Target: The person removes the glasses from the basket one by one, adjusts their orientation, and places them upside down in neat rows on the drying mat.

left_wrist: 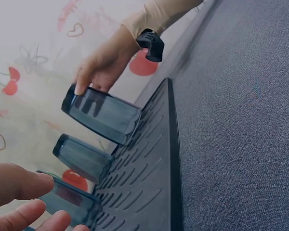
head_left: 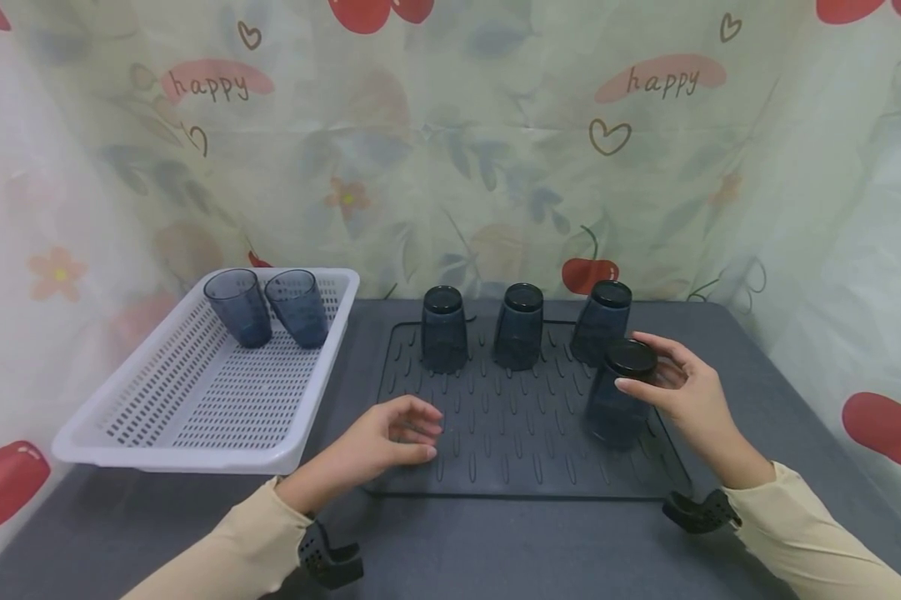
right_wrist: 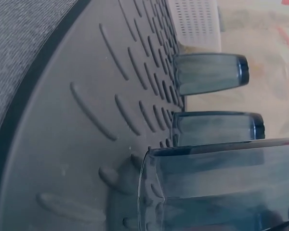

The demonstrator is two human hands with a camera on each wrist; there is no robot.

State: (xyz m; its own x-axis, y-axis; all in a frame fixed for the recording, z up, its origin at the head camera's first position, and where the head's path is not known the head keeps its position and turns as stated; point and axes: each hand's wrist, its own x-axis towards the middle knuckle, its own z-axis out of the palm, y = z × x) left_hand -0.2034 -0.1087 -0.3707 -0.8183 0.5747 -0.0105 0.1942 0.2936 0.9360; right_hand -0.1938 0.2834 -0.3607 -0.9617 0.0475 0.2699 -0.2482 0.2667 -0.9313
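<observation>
By the right-hand grip (head_left: 686, 396), thumb and fingers curled near the base, a smoky-blue tumbler (head_left: 611, 417) is held mouth down at the mat's 3 o'clock. Its walls are translucent and smooth, narrowing to a thick, darker base. Whether its rim touches the mat (head_left: 495, 450) cannot be determined. The left-hand grip (head_left: 397, 437) is relaxed at the mat's 9 o'clock edge, fingers loosely curved, unladen.

The mat is dark grey, studded with raised elongated ridges. Three matching tumblers (head_left: 519, 333) are stood inverted at 11, 12 and 1 o'clock; the last is partly covered by the held one. A woven-looking texture is shown by the surface (head_left: 525, 550). Beyond, at 9 o'clock, a white perforated basket (head_left: 187, 458) is seen, two tumblers (head_left: 297, 312) leaned mouth up at its 12 to 1 o'clock end.

In the right wrist view the held tumbler is cut off at the frame edge; fingertips are only dimly made out through it.
</observation>
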